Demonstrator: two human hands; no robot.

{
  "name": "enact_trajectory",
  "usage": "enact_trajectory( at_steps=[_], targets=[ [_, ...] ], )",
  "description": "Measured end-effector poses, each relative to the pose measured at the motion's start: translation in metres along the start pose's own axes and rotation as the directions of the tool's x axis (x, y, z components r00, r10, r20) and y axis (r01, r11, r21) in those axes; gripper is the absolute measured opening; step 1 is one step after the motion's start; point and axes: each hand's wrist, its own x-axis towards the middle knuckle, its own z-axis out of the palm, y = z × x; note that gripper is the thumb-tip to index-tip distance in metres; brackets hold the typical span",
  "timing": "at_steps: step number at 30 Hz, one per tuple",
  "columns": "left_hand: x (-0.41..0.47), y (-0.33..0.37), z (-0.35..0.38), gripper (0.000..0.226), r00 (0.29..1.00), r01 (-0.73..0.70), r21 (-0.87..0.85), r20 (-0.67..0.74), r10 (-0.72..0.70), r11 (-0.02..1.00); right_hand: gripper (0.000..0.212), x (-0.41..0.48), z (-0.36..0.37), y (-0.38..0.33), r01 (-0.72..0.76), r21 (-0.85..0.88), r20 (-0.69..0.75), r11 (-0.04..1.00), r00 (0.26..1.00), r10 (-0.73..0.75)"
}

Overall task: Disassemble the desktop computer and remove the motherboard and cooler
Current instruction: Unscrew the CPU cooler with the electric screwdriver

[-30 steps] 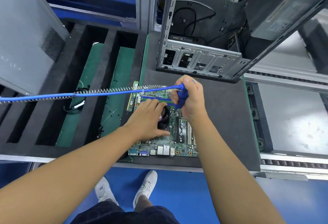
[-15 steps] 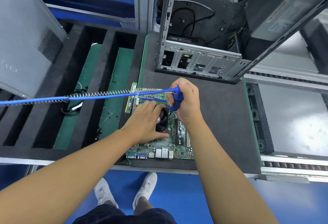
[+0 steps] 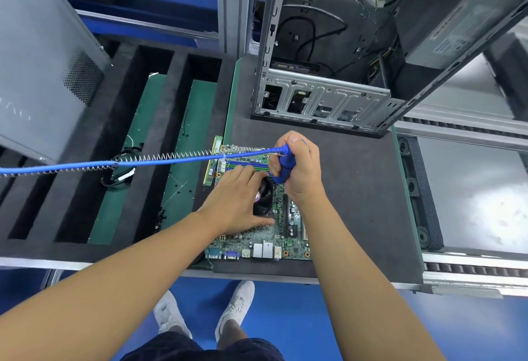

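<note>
the board (image 3: 257, 242) lies flat on the dark counter (image 3: 357, 189), with its port edge close to the near rim and only a thin strip of mat before the drop to the floor. right of the board the mat runs open to the green rim. on the far side a band of open mat separates it from the case (image 3: 323, 97), which stands with its side open. the board's left edge meets the foam tray (image 3: 71, 189) and its long slots.

the cooler (image 3: 264, 197) sits mid-board. my left grip (image 3: 237, 203) rests on it with fingers straight and apart and the thumb along its near side, so only its right part shows. my right grip (image 3: 300, 169) is clamped round the blue screwdriver (image 3: 281, 170), held upright just beyond the cooler's far right corner. i cannot see the tip. its cord (image 3: 171, 160) stretches left over the tray, low across that side.
</note>
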Motion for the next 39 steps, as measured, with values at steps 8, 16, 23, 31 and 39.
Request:
enact_trajectory(
  at_steps=[8, 16, 23, 31, 39],
  targets=[
    [-0.0001, 0.0005, -0.0011, 0.095, 1.000, -0.003, 0.007, -0.006, 0.003, 1.000, 0.036, -0.0022, -0.0007, -0.0018, -0.002, -0.003, -0.006, 1.000, 1.000, 0.002],
    [0.0004, -0.0007, 0.0016, 0.097, 1.000, -0.004, -0.017, -0.014, 0.004, 1.000, 0.029, 0.0031, -0.0011, -0.0043, 0.007, -0.048, -0.021, 0.999, 1.000, -0.008],
    [0.0002, -0.0011, 0.0010, 0.100, 1.000, 0.005, -0.010, 0.007, -0.005, 1.000, 0.041, 0.0001, -0.0002, -0.0019, -0.006, -0.006, -0.021, 1.000, 1.000, 0.006],
    [-0.0002, -0.0002, -0.0003, 0.096, 1.000, 0.013, -0.069, 0.005, -0.012, 0.998, 0.031, -0.0043, 0.0009, 0.0015, -0.014, -0.071, -0.054, 0.997, 0.998, 0.010],
    [-0.0021, -0.0010, 0.0009, 0.095, 1.000, 0.012, -0.172, -0.025, -0.017, 0.985, 0.023, -0.0017, -0.0008, -0.0055, -0.009, -0.115, -0.037, 0.993, 0.999, 0.004]
  ],
)
